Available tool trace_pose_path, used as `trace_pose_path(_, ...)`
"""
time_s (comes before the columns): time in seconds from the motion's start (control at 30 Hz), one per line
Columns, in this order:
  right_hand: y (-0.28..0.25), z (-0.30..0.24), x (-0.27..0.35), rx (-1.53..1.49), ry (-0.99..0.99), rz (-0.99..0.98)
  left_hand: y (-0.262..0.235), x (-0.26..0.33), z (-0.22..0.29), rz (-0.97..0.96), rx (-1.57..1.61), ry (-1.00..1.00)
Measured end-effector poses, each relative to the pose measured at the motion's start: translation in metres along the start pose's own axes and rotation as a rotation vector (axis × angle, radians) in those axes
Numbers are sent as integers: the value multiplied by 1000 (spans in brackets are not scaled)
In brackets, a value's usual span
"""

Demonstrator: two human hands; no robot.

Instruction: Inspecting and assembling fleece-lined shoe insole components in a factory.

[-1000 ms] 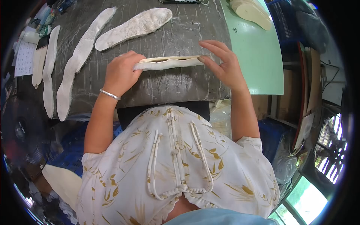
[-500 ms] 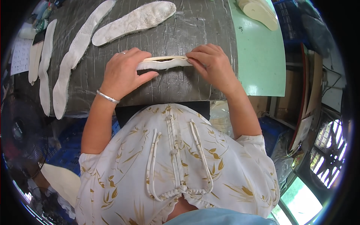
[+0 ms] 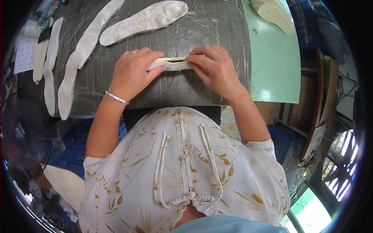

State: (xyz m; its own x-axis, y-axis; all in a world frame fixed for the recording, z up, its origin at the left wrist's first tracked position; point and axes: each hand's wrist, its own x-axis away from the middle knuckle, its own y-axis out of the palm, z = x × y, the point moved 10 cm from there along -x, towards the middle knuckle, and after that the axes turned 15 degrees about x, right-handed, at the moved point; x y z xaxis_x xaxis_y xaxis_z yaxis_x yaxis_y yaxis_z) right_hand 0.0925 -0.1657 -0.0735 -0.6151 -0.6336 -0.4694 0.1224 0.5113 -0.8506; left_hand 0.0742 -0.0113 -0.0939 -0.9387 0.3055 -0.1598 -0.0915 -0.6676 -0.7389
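Note:
Near the table's front, both hands hold a cream insole edge-on, a white fleece strip along its near side. A narrow dark gap shows between the two layers. My left hand is closed on the left end, thumb below and fingers over the top. At the right end my right hand pinches the edge between thumb and fingertips. Just beyond the hands lies a white fleece insole piece, fuzzy and slightly soiled. Long wavy white fleece strips lie to the left.
A dark plastic-covered table top lies under the hands. To its right is a green board with a stack of cream insoles. At the left edge are a written sheet, narrow pale pieces and a fan. Blue crates stand below.
My left thumb has come up against the fleece strip, where it stood away before. The hands have drawn closer together along the insole. The whole view has shifted slightly.

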Motion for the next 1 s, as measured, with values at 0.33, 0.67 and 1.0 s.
trace_pose_path(0.33, 20, -9, -6, 28, -75, -26, 1, -1, 1, 15, 15, -3)
trace_pose_path(0.67, 21, 3, -3, -79, 14, 81, 9, -3, 9, 28, -43, 41)
trace_pose_path(1.0, 24, 18, 6, -237, 259, 60, 7, -11, 27, 50, -123, 87)
